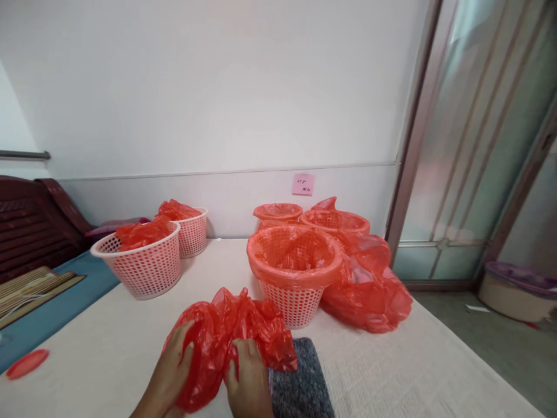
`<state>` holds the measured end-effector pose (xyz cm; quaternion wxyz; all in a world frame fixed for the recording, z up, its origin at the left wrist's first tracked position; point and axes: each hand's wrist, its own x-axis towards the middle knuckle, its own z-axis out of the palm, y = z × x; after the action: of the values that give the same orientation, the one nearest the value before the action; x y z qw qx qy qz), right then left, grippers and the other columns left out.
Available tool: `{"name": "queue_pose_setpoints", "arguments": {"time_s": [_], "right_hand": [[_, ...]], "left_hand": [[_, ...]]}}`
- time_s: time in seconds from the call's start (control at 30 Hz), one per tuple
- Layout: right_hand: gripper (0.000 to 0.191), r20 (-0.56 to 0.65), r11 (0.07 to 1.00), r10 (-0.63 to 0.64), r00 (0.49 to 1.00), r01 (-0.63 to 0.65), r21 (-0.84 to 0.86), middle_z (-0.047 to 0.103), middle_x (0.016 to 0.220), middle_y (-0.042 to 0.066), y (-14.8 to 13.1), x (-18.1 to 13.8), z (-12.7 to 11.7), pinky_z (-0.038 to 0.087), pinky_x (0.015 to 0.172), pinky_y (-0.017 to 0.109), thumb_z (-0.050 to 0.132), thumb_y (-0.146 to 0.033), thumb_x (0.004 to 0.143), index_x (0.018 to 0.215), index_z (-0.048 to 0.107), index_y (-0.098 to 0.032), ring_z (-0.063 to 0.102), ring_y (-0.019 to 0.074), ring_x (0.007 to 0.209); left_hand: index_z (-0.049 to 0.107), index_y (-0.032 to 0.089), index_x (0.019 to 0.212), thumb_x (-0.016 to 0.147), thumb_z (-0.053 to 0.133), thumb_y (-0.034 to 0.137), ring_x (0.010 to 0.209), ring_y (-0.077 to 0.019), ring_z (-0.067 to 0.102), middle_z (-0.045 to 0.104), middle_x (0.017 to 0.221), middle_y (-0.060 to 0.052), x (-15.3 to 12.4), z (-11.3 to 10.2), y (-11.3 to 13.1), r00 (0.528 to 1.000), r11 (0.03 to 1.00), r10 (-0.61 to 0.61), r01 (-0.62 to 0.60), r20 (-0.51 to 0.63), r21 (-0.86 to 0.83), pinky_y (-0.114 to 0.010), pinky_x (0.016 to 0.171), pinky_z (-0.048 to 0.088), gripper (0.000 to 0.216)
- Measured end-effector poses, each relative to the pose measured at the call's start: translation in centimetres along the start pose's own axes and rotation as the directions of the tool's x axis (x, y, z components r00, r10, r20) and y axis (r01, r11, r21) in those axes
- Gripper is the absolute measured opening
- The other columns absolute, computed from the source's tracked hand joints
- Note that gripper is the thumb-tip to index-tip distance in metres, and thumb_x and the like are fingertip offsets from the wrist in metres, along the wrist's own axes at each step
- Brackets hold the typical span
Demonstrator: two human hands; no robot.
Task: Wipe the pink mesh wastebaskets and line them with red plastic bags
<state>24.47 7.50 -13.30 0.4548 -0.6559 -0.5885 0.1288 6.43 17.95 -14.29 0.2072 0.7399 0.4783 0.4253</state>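
A crumpled red plastic bag [217, 337] lies at the front of the white-covered surface. My left hand [176, 355] grips the bag's left side, fingers and thumb pressed into the film. At its near middle edge, my right hand [249, 368] has its fingers curled on the plastic. Just beyond the bag stands a pink perforated basket [291, 302], lined with red plastic folded over its rim. Part of a dark grey cloth [300, 383] shows beside my right hand; the bag covers some of it.
Two more lined baskets [335, 220] stand behind, with a puffy red bag [369, 290] at right. On the left, two pink baskets [148, 273] hold crumpled red bags. A pink slip [303, 184] is on the wall. A red oval piece [28, 364] lies near the left edge.
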Motion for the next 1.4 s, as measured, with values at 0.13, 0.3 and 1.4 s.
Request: {"name": "queue_pose_setpoints", "arguments": {"time_s": [0.13, 0.3, 1.4], "right_hand": [[0.031, -0.056, 0.999, 0.017, 0.998, -0.015, 0.033, 0.064, 0.093, 0.008, 0.4, 0.0, -0.1, 0.049, 0.084, 0.039, 0.041, -0.004, 0.077, 0.094, 0.062, -0.02, 0.062, 0.0236, 0.091], [0.031, -0.143, 0.996, 0.075, 0.987, -0.066, 0.067, 0.064, 0.095, 0.009, 1.4, 0.4, -2.0, 0.047, 0.087, 0.039, 0.038, -0.009, 0.08, 0.096, 0.062, -0.02, 0.061, 0.0242, 0.094], [0.044, 0.005, 0.967, 0.136, 0.991, -0.131, -0.218, 0.064, 0.111, 0.02, 4.6, 1.2, 0.2, 0.049, 0.09, 0.043, 0.043, -0.019, 0.078, 0.117, 0.062, -0.011, 0.064, 0.0321, 0.103]], "left_hand": [[0.045, 0.026, 0.134, 0.087, 0.049, 0.041, 0.131, -0.0281, 0.046, 0.048, 0.142, -0.009, -3.8, -1.2, -0.2, 0.993, 0.988, 0.115, -0.112, -0.024, 0.11, -0.054, 0.113, 0.034, 0.049], [0.047, 0.028, 0.13, 0.081, 0.057, 0.048, 0.126, -0.0317, 0.05, 0.051, 0.136, -0.01, -6.1, -1.8, -0.2, 0.993, 0.983, 0.092, -0.079, -0.076, 0.166, -0.056, 0.108, 0.04, 0.054], [0.064, 0.017, 0.109, 0.084, 0.052, 0.046, 0.11, -0.0282, 0.059, 0.063, 0.113, -0.012, -8.0, 3.0, -3.0, 0.954, 0.986, -0.16, 0.142, -0.253, -0.087, -0.048, 0.101, 0.046, 0.04]]}}
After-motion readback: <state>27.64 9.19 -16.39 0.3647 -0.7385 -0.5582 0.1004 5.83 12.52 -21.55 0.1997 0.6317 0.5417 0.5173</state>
